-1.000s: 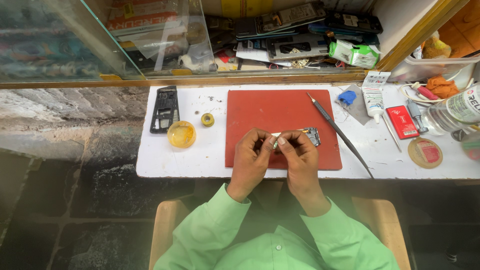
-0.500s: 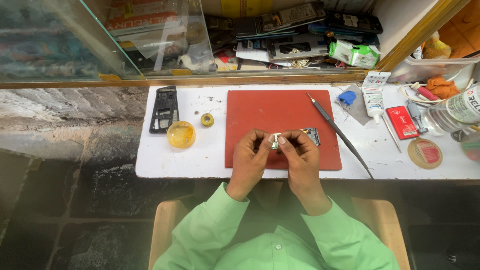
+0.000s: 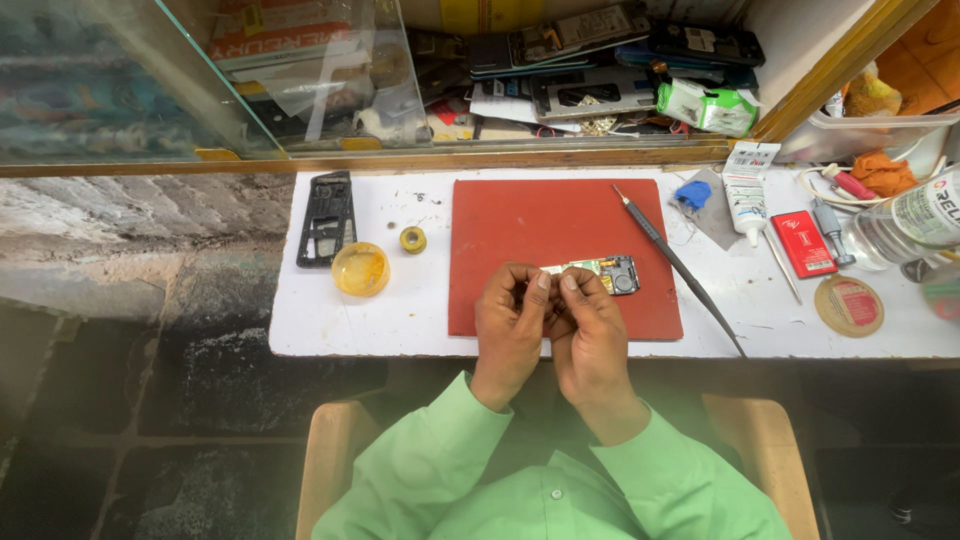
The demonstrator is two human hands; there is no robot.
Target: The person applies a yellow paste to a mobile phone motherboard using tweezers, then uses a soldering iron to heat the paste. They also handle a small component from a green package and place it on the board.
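Note:
Over the red work mat [image 3: 560,215], my left hand [image 3: 508,330] and my right hand [image 3: 592,340] are pressed together, thumbs and forefingers meeting. The fingertips pinch the left end of a small green circuit board [image 3: 605,272], whose right end carries a round dark part and rests on the mat. The part of the board under the fingers is hidden. Light green sleeves cover both forearms.
A long thin metal tool [image 3: 675,265] lies slanted across the mat's right edge. On the white bench [image 3: 400,320] sit a black phone frame [image 3: 327,217], a yellow dish [image 3: 361,269] and a small yellow ring [image 3: 412,239]. A tube [image 3: 743,192], red card [image 3: 803,243], bottle [image 3: 905,225] and round disc [image 3: 848,305] lie to the right.
My fingertips have drawn closer together over the board's left end, covering the small silvery bit seen between them earlier. The hands stay in the same spot.

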